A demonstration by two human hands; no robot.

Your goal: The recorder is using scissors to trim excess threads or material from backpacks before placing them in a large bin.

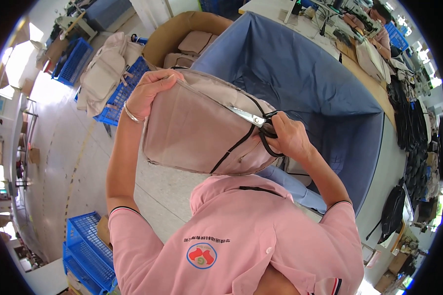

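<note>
Beige bag (197, 130): one | scissors (256, 120): one | left fingers (163, 75): gripping bag's corner | right fingers (280, 125): holding scissors

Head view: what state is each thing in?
Beige bag: held up; closure unclear
Scissors: blades look nearly closed
Left hand: gripping the bag's upper corner
Right hand: closed around the scissors' handles
Blue bin: open-topped
Brown container: open, bags inside
Blue crate: heaped with pale bags

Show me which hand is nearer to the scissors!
Right. The right hand is holding the scissors, while the left hand is away from them, gripping the upper left corner of the pinkish bag.
</note>
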